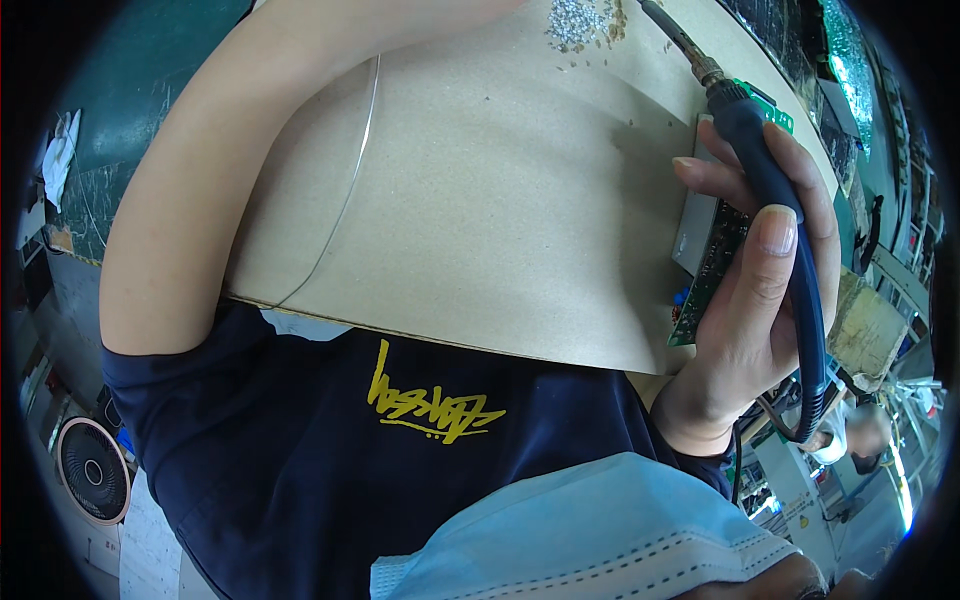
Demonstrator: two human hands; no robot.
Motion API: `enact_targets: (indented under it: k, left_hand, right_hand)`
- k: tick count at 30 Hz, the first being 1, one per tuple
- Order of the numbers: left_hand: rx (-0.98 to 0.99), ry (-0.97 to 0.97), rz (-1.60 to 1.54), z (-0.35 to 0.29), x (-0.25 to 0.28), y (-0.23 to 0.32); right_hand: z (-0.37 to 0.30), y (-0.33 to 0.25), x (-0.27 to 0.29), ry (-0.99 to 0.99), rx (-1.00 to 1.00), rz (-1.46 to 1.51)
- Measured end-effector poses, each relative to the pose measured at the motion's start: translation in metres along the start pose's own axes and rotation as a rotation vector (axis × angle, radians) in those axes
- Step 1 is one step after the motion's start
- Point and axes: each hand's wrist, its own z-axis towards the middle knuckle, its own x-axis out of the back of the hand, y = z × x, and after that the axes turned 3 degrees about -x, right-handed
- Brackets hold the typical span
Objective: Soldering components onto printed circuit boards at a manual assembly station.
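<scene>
My right hand point(765, 250) is wrapped round the dark blue handle of a soldering iron point(765, 150). The iron's metal tip points up and left, near a heap of small silvery bits point(578, 22). Beneath and beside this hand is a green circuit board point(715, 270) with a pale grey block along one side; I cannot tell whether the fingers touch it. My left arm reaches across the top left, and only the edge of my left hand point(465, 15) shows, its fingers beyond the picture. A thin silvery wire point(355, 180) runs from under the left forearm to the board's front edge.
A tan cardboard work surface point(470, 220) lies before me, its near edge against my shirt. The iron's blue cable point(812, 360) loops down past my right wrist. A round fan point(93, 470) stands at lower left. Another person point(850, 435) is far off at right.
</scene>
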Motion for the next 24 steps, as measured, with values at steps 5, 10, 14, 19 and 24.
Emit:
enact_targets:
  k: [5,10,14,19,24]
  left_hand:
    - [-0.002,0.000,0.031,0.000,0.000,0.000]
    - [0.037,-0.046,-0.030,0.002,-0.002,0.000]
    - [0.024,-0.059,-0.082,0.001,-0.001,-0.002]
    - [0.014,-0.030,-0.015,-0.001,-0.001,0.001]
    - [0.035,-0.050,0.001,0.001,-0.001,0.002]
  right_hand:
    - [0.011,-0.008,-0.004,-0.005,0.053,-0.026]
    - [0.017,-0.014,-0.006,-0.041,0.097,-0.116]
    - [0.018,-0.016,-0.008,-0.048,0.076,-0.112]
    - [0.019,-0.014,-0.007,-0.071,0.087,-0.132]
    - [0.020,-0.014,-0.006,-0.098,0.111,-0.168]
